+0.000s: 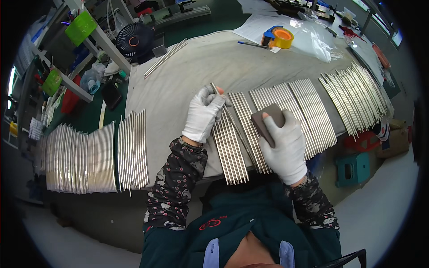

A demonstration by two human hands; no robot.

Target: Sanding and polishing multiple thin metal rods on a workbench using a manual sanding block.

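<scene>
My left hand (201,117), in a white glove with bare fingertips, pinches the upper end of a thin metal rod (237,129). This rod slants down to the right, above rows of similar shiny rods. In my right hand (286,147), gloved the same way, is a dark grey-brown block (274,112) that looks like a sanding sponge. Thumb and fingers grip its sides, and it sits over the rods right of the held one. One group of rods (229,154) lies below my left hand; a wider row (308,111) extends beyond my right hand.
More rods (355,100) lie at the right and another bundle (80,158) at the left, beside a smaller group (132,152). Towards the back are a tape dispenser (279,37), a pen (254,45), a few loose rods (165,59) and a small fan (134,41). A teal stool (353,170) stands below.
</scene>
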